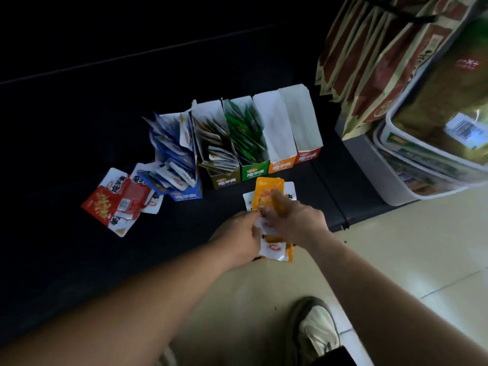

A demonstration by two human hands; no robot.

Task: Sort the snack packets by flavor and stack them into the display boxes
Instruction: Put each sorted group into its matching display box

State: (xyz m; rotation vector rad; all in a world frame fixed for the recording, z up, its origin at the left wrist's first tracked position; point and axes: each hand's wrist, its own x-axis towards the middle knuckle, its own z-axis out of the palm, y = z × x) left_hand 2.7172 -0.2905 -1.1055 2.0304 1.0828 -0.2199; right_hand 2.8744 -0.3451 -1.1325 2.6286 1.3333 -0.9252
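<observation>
Both your left hand (pixel 237 228) and right hand (pixel 295 220) grip the orange packets (pixel 266 192) mid-frame, likely squaring them for the empty orange box (pixel 281 166) just above.

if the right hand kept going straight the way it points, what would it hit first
Probably the green display box, just beyond the orange packet the right hand holds; depth is unclear.

Dim, uneven light over a wide-angle view.
The black mat (pixel 79 128) is swallowed in near-darkness, while the pale floor (pixel 396 260) is lit more brightly; glare is seen on the wrapped tub (pixel 462 130) (a white patch on its label), motion blur on the right hand (pixel 295 220), and bent stretching at the edges.
</observation>
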